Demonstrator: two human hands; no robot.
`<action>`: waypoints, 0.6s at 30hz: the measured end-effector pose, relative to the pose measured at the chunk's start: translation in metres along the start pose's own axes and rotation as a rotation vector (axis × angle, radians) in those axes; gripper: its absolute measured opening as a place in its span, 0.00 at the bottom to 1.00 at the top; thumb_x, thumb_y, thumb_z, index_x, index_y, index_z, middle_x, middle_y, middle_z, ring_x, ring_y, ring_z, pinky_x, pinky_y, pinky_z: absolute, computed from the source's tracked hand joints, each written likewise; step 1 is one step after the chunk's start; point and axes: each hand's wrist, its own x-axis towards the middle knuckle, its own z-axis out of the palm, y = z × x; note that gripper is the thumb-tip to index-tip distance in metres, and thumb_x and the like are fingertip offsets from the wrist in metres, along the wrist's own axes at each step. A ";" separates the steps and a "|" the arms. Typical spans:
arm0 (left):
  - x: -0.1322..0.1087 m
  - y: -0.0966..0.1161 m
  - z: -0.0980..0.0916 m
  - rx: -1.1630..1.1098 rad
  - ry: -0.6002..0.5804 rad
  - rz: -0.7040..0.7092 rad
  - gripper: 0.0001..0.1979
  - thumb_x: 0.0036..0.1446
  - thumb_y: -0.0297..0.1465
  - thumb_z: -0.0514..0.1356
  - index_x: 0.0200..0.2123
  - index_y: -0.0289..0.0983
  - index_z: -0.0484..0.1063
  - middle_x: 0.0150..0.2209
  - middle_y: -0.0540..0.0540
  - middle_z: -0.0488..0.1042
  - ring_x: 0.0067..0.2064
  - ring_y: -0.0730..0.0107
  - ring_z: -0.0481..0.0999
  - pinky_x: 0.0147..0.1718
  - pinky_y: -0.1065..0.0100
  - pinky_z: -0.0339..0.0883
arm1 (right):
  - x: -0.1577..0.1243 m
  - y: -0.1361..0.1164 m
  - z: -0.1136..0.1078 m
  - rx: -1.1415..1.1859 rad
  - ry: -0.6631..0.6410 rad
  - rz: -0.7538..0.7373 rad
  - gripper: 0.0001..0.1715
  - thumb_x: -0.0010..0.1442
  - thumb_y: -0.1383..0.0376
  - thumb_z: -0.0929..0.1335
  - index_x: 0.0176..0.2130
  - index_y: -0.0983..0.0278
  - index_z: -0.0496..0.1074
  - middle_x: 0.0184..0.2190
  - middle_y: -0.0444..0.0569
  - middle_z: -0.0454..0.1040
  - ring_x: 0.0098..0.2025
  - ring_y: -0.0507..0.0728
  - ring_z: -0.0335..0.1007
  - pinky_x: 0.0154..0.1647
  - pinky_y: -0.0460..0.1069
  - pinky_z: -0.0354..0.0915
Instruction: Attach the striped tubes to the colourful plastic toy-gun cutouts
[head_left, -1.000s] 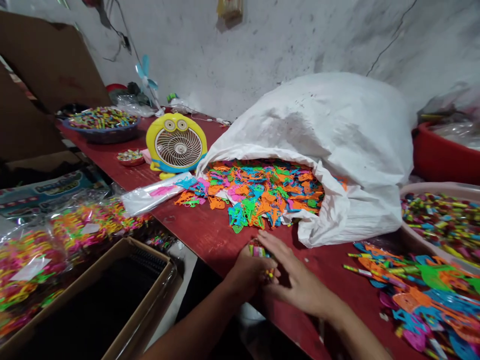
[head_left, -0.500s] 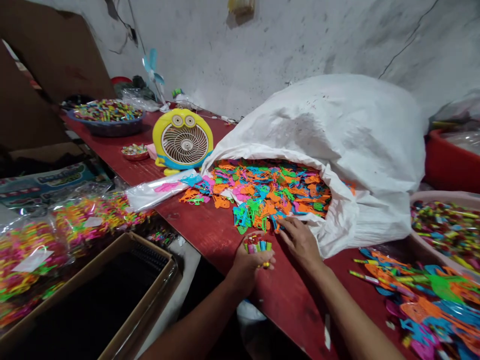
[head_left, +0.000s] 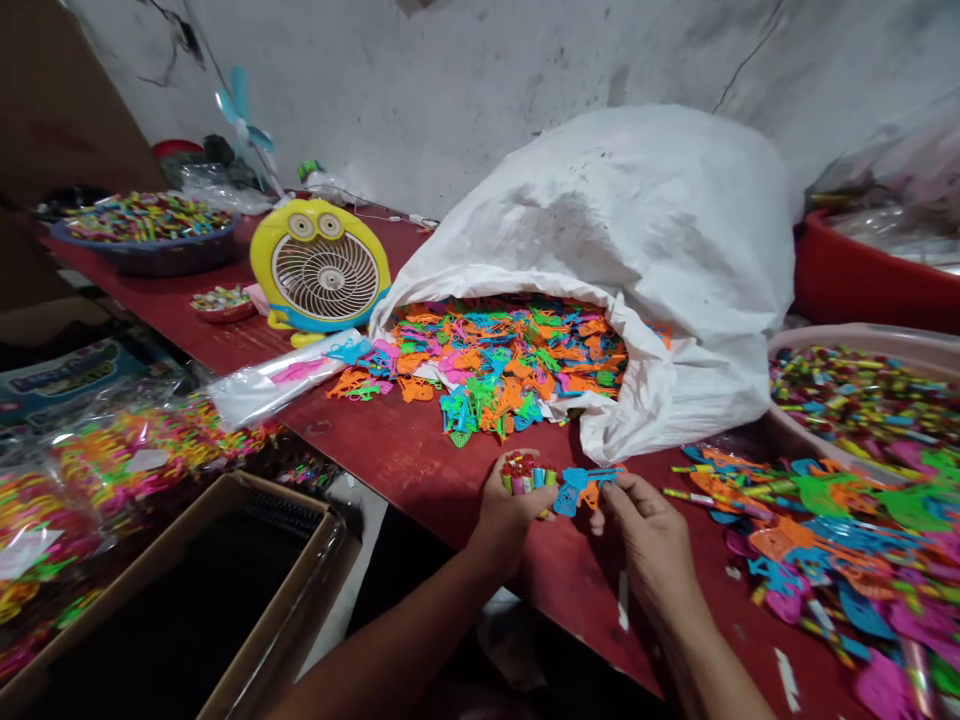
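My left hand (head_left: 501, 525) is closed around a bunch of small coloured tubes (head_left: 534, 478) with dark red ends, above the red table's front edge. Close to its right, my right hand (head_left: 654, 530) pinches a blue plastic toy gun (head_left: 576, 482) with a lattice grip. An orange plastic piece (head_left: 589, 496) shows behind the blue one, partly hidden. Beyond both hands, a pile of flat plastic toy pieces (head_left: 517, 360) in orange, blue, green and pink spills from the mouth of a large white sack (head_left: 675, 220).
On the right lie toys with tubes attached (head_left: 817, 540), beside a pink basin (head_left: 787, 420) of tubes. A yellow fan (head_left: 322, 270) and a blue basin (head_left: 142, 262) stand at the back left. Lower left are an open cardboard box (head_left: 300, 560) and bagged toys (head_left: 142, 460).
My right hand has come away from the pile towards me, with the blue and orange pieces in it. My left hand still holds the tubes. The view has shifted to the right.
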 end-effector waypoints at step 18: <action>-0.005 -0.018 0.028 0.242 -0.101 0.092 0.23 0.43 0.23 0.66 0.45 0.37 0.68 0.31 0.51 0.74 0.29 0.73 0.71 0.31 0.71 0.65 | -0.026 0.014 -0.006 0.070 0.139 0.016 0.19 0.56 0.52 0.73 0.40 0.63 0.72 0.25 0.42 0.71 0.22 0.50 0.63 0.22 0.44 0.62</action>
